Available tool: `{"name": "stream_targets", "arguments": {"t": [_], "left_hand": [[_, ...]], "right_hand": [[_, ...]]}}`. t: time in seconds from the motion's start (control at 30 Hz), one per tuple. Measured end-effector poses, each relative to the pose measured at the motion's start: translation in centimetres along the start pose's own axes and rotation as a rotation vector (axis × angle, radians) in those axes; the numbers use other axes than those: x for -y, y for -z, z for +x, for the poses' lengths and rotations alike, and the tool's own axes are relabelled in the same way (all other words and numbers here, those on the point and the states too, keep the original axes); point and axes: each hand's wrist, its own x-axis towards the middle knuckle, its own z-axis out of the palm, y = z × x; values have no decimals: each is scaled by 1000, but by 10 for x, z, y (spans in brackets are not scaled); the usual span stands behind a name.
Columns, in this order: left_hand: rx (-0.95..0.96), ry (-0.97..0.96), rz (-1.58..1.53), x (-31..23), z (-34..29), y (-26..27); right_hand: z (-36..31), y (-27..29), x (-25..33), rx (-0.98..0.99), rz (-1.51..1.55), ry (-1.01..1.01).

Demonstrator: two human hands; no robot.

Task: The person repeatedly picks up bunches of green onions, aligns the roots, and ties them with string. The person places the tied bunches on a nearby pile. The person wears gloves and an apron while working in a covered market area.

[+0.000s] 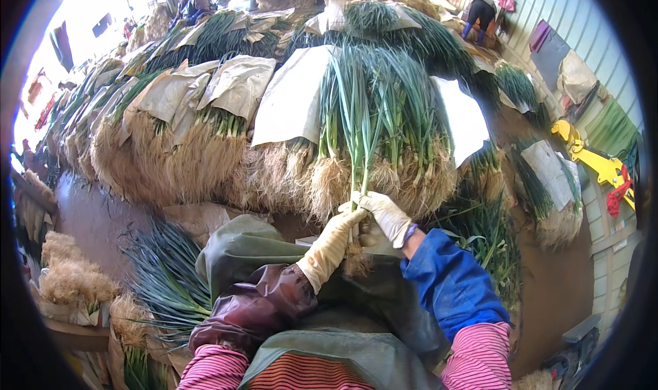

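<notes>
Both my hands wear cream-coloured gloves and meet in front of my lap. My left hand (327,249) is closed round the lower stems of a few green onions (360,140), which stand upright with their leaves pointing away from me. Right beside it, my right hand (386,217) is closed on the same stems, a little higher. Below the gloves hangs a tuft of their pale brown roots (358,261). Just beyond lies a wide pile of green onions (408,140), roots toward me, with white sheets (291,102) on it.
More root-ended bundles (168,160) stretch away left under paper sheets (240,85). Loose green onions (175,273) lie by my left knee, others (480,246) at my right. A yellow metal tool (593,160) stands by the right wall. Two people (482,13) are at the far end.
</notes>
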Motion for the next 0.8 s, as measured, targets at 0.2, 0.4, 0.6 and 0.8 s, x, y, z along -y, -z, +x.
{"name": "stream_targets", "arguments": {"t": [0.2, 0.4, 0.6, 0.8], "left_hand": [[217, 124, 306, -22, -36, -25], [323, -189, 149, -70, -65, -40], [239, -171, 30, -71, -36, -23], [214, 80, -52, -36, 9, 5]], "right_hand": [[23, 28, 48, -283, 15, 198], [26, 99, 110, -542, -42, 526], [26, 66, 84, -503, -1480, -100], [39, 90, 53, -529, -1477, -58]]}}
